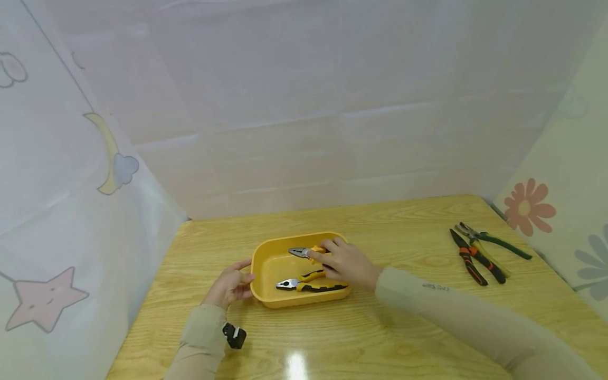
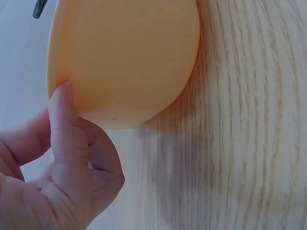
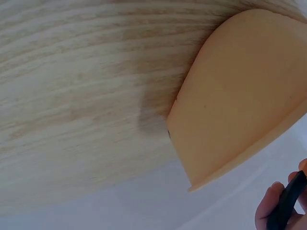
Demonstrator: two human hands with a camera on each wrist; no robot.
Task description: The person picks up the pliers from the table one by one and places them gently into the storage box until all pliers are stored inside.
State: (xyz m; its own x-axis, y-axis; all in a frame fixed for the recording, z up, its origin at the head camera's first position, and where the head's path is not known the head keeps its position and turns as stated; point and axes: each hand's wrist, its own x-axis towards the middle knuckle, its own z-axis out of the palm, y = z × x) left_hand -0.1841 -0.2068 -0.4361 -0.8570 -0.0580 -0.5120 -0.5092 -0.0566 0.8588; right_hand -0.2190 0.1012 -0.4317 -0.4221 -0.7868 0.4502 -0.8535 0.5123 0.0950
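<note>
A yellow plastic bin (image 1: 271,266) sits on the table. My left hand (image 1: 231,285) grips its left end; in the left wrist view, the thumb (image 2: 62,103) lies against the wall near the rim. Over the bin's right side, my right hand (image 1: 349,264) holds a pair of pliers (image 1: 300,253) by its handles, grey jaws pointing left. The right wrist view shows a black handle (image 3: 286,203) between the fingers. Closer to me in the bin lies a second pair of pliers (image 1: 304,285) with yellow and black handles, its right end close under the right hand.
At the table's right side lie pliers with red and black handles (image 1: 475,258), overlapping pliers with green handles (image 1: 503,244). A black device (image 1: 235,335) is at the left wrist. Pale cloth walls (image 1: 332,132) enclose the wooden table (image 1: 408,338) behind and on both sides.
</note>
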